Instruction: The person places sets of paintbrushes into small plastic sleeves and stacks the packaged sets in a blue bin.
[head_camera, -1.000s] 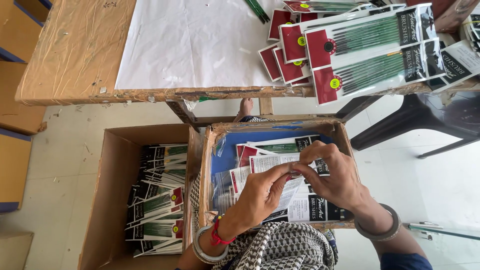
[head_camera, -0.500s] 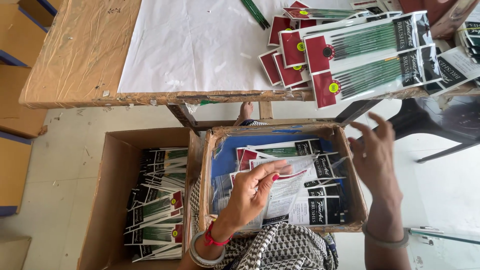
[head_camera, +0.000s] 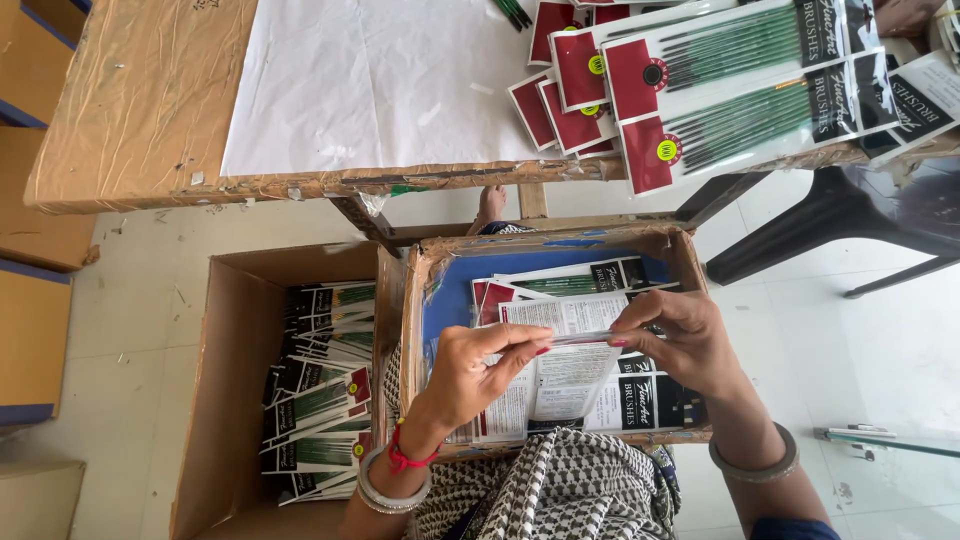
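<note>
My left hand (head_camera: 475, 370) and my right hand (head_camera: 680, 340) pinch the two ends of a thin clear plastic sleeve (head_camera: 580, 338), held level over a shallow blue-lined cardboard tray (head_camera: 440, 290) on my lap. Inside the tray lie paintbrush packs with printed white card backs (head_camera: 570, 375) and black label ends. The left wrist wears a red thread and a metal bangle, the right wrist a bangle.
A cardboard box (head_camera: 235, 400) at the left holds several packed brush sets. Above, a worn wooden table (head_camera: 140, 110) carries a white sheet (head_camera: 370, 80) and a spread of red-and-green brush packs (head_camera: 700, 80). A dark plastic chair (head_camera: 850, 240) stands at the right.
My right hand came down from beside the tray and joined the left hand at the middle, taking the other end of the clear sleeve.
</note>
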